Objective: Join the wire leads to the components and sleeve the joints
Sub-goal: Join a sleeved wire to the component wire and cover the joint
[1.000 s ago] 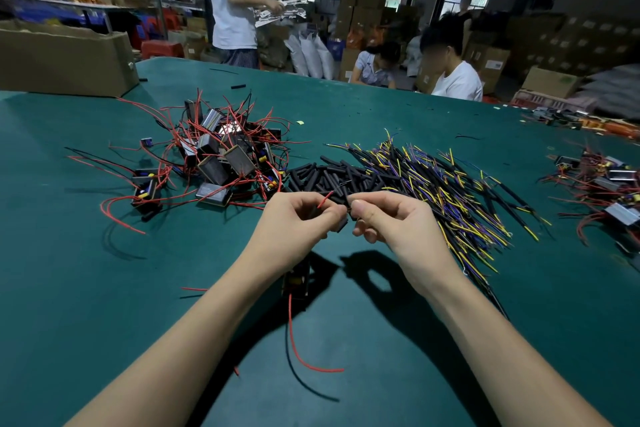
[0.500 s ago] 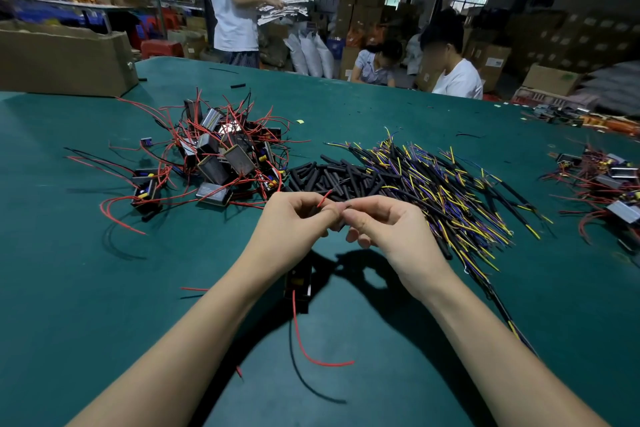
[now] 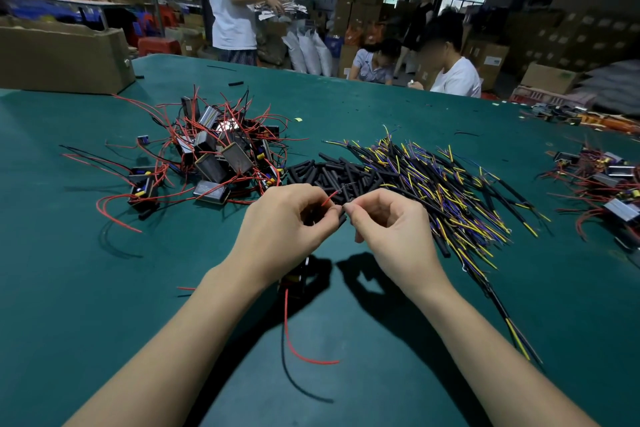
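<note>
A factory assembly floor or warehouse workshop. A wide green table [image 3: 104, 288] fills the frame, with heaps of components [image 3: 221, 156], sleeves [image 3: 329, 173] and leads [image 3: 450, 191] across its middle. Stacked cartons [image 3: 571, 35] line the upper right, white sacks [image 3: 311, 52] stand top centre, and other workers [image 3: 453, 74] sit and stand past the far edge.

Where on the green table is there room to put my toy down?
Bare green lies near left, before the component pile, and far, behind the wire bundle. Crowded: the middle, sleeves included, and the right edge's pile.
</note>
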